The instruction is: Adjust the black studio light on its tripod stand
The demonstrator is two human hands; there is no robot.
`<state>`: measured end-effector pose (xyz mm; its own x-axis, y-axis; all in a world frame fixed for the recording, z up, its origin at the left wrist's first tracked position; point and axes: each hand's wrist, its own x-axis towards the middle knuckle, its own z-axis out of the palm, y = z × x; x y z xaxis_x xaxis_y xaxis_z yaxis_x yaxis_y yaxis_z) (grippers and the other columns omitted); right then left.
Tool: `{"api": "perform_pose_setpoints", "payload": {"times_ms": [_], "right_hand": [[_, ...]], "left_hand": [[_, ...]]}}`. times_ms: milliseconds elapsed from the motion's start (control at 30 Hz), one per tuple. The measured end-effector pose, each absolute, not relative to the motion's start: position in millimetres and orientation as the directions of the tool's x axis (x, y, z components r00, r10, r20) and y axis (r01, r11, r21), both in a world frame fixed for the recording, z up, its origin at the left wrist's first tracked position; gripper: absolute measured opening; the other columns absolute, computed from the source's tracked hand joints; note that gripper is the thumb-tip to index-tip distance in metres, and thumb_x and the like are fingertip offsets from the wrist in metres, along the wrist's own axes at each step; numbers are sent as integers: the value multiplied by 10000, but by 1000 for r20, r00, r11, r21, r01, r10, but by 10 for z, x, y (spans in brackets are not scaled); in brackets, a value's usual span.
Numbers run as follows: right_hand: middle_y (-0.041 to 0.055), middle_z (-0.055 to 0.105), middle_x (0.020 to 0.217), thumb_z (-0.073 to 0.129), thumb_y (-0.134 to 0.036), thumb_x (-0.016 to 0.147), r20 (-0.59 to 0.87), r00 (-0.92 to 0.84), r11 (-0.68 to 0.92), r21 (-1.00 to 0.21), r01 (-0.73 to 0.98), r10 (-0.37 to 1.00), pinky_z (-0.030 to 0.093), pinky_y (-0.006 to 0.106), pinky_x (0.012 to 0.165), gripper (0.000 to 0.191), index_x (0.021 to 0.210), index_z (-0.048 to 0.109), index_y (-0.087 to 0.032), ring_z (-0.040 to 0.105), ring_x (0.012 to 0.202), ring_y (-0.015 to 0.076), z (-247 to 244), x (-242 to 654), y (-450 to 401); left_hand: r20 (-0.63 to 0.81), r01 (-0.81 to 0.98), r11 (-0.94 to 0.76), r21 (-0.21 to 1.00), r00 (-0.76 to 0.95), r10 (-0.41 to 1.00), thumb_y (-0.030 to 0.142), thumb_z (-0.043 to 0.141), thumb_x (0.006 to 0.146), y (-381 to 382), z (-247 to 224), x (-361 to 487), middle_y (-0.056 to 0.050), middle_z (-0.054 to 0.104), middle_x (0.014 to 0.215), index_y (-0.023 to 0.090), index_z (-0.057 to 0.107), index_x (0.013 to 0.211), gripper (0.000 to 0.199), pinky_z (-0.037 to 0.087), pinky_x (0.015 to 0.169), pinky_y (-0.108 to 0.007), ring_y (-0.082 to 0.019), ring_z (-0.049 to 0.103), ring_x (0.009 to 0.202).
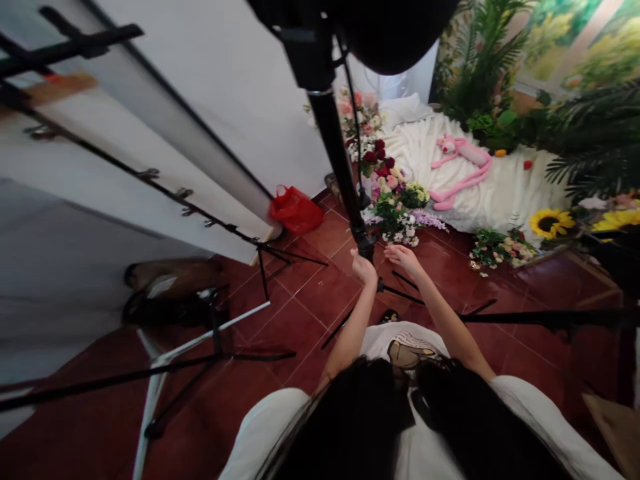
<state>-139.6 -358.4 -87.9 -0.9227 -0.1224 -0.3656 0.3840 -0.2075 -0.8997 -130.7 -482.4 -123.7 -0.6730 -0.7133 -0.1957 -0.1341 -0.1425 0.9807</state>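
Observation:
A black light stand (340, 153) rises in front of me, with a dark joint or knob (367, 245) low on its pole. Just left of that joint is my left hand (365, 269), its fingers loosely curved upward and not wrapped round the pole. On the other side, my right hand (401, 259) has its fingers stretched toward the pole, with nothing visible in them. Whether either hand lightly touches the stand is too small to tell. Part of a large black lamp head (395, 33) shows at the top.
Flowers (387, 180) and a pink plush toy (467, 160) on a white cloth (410, 143) are beyond the stand. A red bag (296, 210) sits by the wall. Tripod legs spread over the tiled floor (300, 320) at left; a black bar (545, 319) crosses at right.

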Motion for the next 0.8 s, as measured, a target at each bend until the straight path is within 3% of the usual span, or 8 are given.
{"api": "perform_pose_setpoints", "payload": {"times_ms": [133, 200, 300, 367, 433, 600, 700, 800], "right_hand": [[78, 767, 1004, 673, -373, 844, -432, -902, -276, -869, 411, 18, 525, 333, 930, 197, 941, 726, -210, 728, 912, 174, -1001, -997, -3009], [78, 770, 1005, 649, -347, 865, -471, -875, -328, -849, 415, 111, 527, 350, 949, 182, 960, 724, -212, 734, 927, 184, -1063, -787, -2738], [69, 772, 1013, 604, -319, 895, -502, -826, -416, -828, 375, 256, 522, 366, 976, 177, 986, 716, -216, 736, 951, 186, -1131, -461, -2374], [61, 774, 1001, 577, -301, 910, -510, -781, -477, -820, 316, 360, 520, 372, 987, 179, 995, 710, -217, 739, 944, 181, -1151, -234, -2165], [54, 776, 992, 552, -290, 923, -510, -727, -535, -812, 232, 459, 518, 368, 993, 184, 998, 704, -219, 740, 942, 174, -1145, 1, -1983], [40, 775, 969, 537, -287, 928, -519, -578, -648, -761, -23, 630, 541, 332, 962, 172, 976, 695, -238, 739, 942, 158, -1061, 586, -1637], [18, 773, 976, 548, -304, 918, -530, -530, -688, -710, -149, 662, 567, 310, 921, 153, 973, 687, -269, 736, 931, 142, -1011, 889, -1524], [11, 768, 997, 552, -345, 914, -539, -508, -707, -671, -222, 671, 580, 311, 897, 153, 974, 683, -293, 733, 922, 141, -955, 1100, -1495]], "left_hand": [[-189, -288, 7, 958, -647, -739, 327, 316, 968, -4645, -1650, -1014, -180, 590, 1372, 140, 617, 1232, 442, 355, 1114, -328, -228, 514, 1337], [-321, -420, -28, 907, -647, -691, 261, 374, 944, -4480, -1816, -913, -205, 507, 1454, 125, 556, 1300, 423, 309, 1160, -361, -242, 440, 1408], [-507, -559, -67, 826, -686, -522, 238, 417, 928, -4148, -1945, -892, -223, 585, 1346, 120, 548, 1263, 378, 424, 1068, -393, -251, 582, 1267], [-540, -565, -49, 824, -755, -371, 251, 398, 941, -3871, -1940, -946, -177, 673, 1191, 138, 562, 1206, 332, 508, 945, -367, -210, 697, 1036], [-553, -553, -45, 832, -819, -154, 266, 357, 962, -3551, -1866, -1007, -132, 714, 1068, 145, 567, 1161, 313, 529, 874, -337, -160, 717, 853], [-366, -427, -49, 903, -822, 436, 337, 398, 976, -2610, -1446, -984, -125, 721, 1026, 143, 577, 1098, 291, 505, 855, -293, -135, 690, 848], [-205, -323, -78, 943, -752, 627, 368, 414, 976, -2045, -1104, -799, -133, 712, 1067, 149, 602, 1056, 299, 495, 891, -298, -143, 680, 921], [-60, -210, -120, 970, -689, 722, 393, 422, 977, -1584, -776, -518, -117, 694, 1135, 173, 628, 1015, 304, 483, 931, -300, -149, 661, 1005]]}}
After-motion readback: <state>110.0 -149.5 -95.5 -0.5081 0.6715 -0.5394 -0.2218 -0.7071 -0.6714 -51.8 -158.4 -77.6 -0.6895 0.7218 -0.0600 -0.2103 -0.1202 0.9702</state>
